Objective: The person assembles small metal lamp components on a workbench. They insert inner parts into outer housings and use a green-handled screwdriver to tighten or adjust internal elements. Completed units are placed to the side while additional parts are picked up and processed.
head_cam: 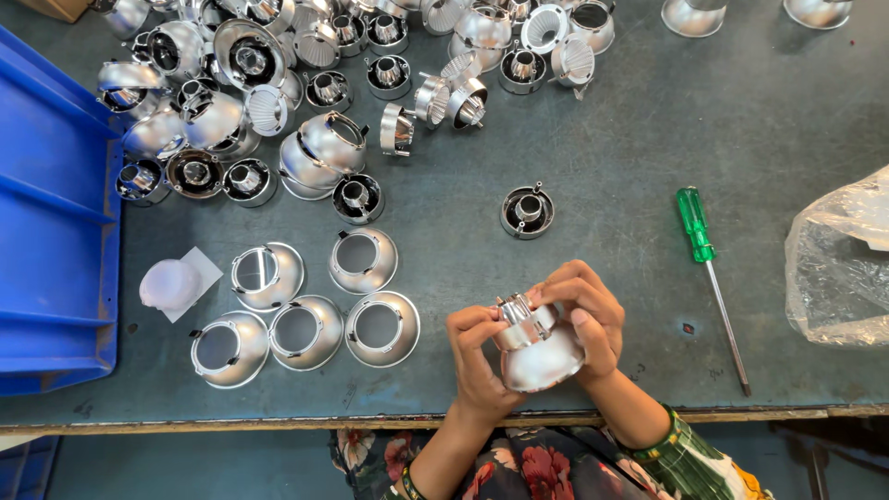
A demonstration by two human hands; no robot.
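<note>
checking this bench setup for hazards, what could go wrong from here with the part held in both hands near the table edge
1. Both hands, left hand and right hand, hold the silver reflector assembly close to the table edge; a slip could send it off the table.
2. The green screwdriver lies loose with its tip near that edge, so a nudge from the right forearm might roll it off.
3. The crowded pile of silver parts could scratch or tangle.
</note>
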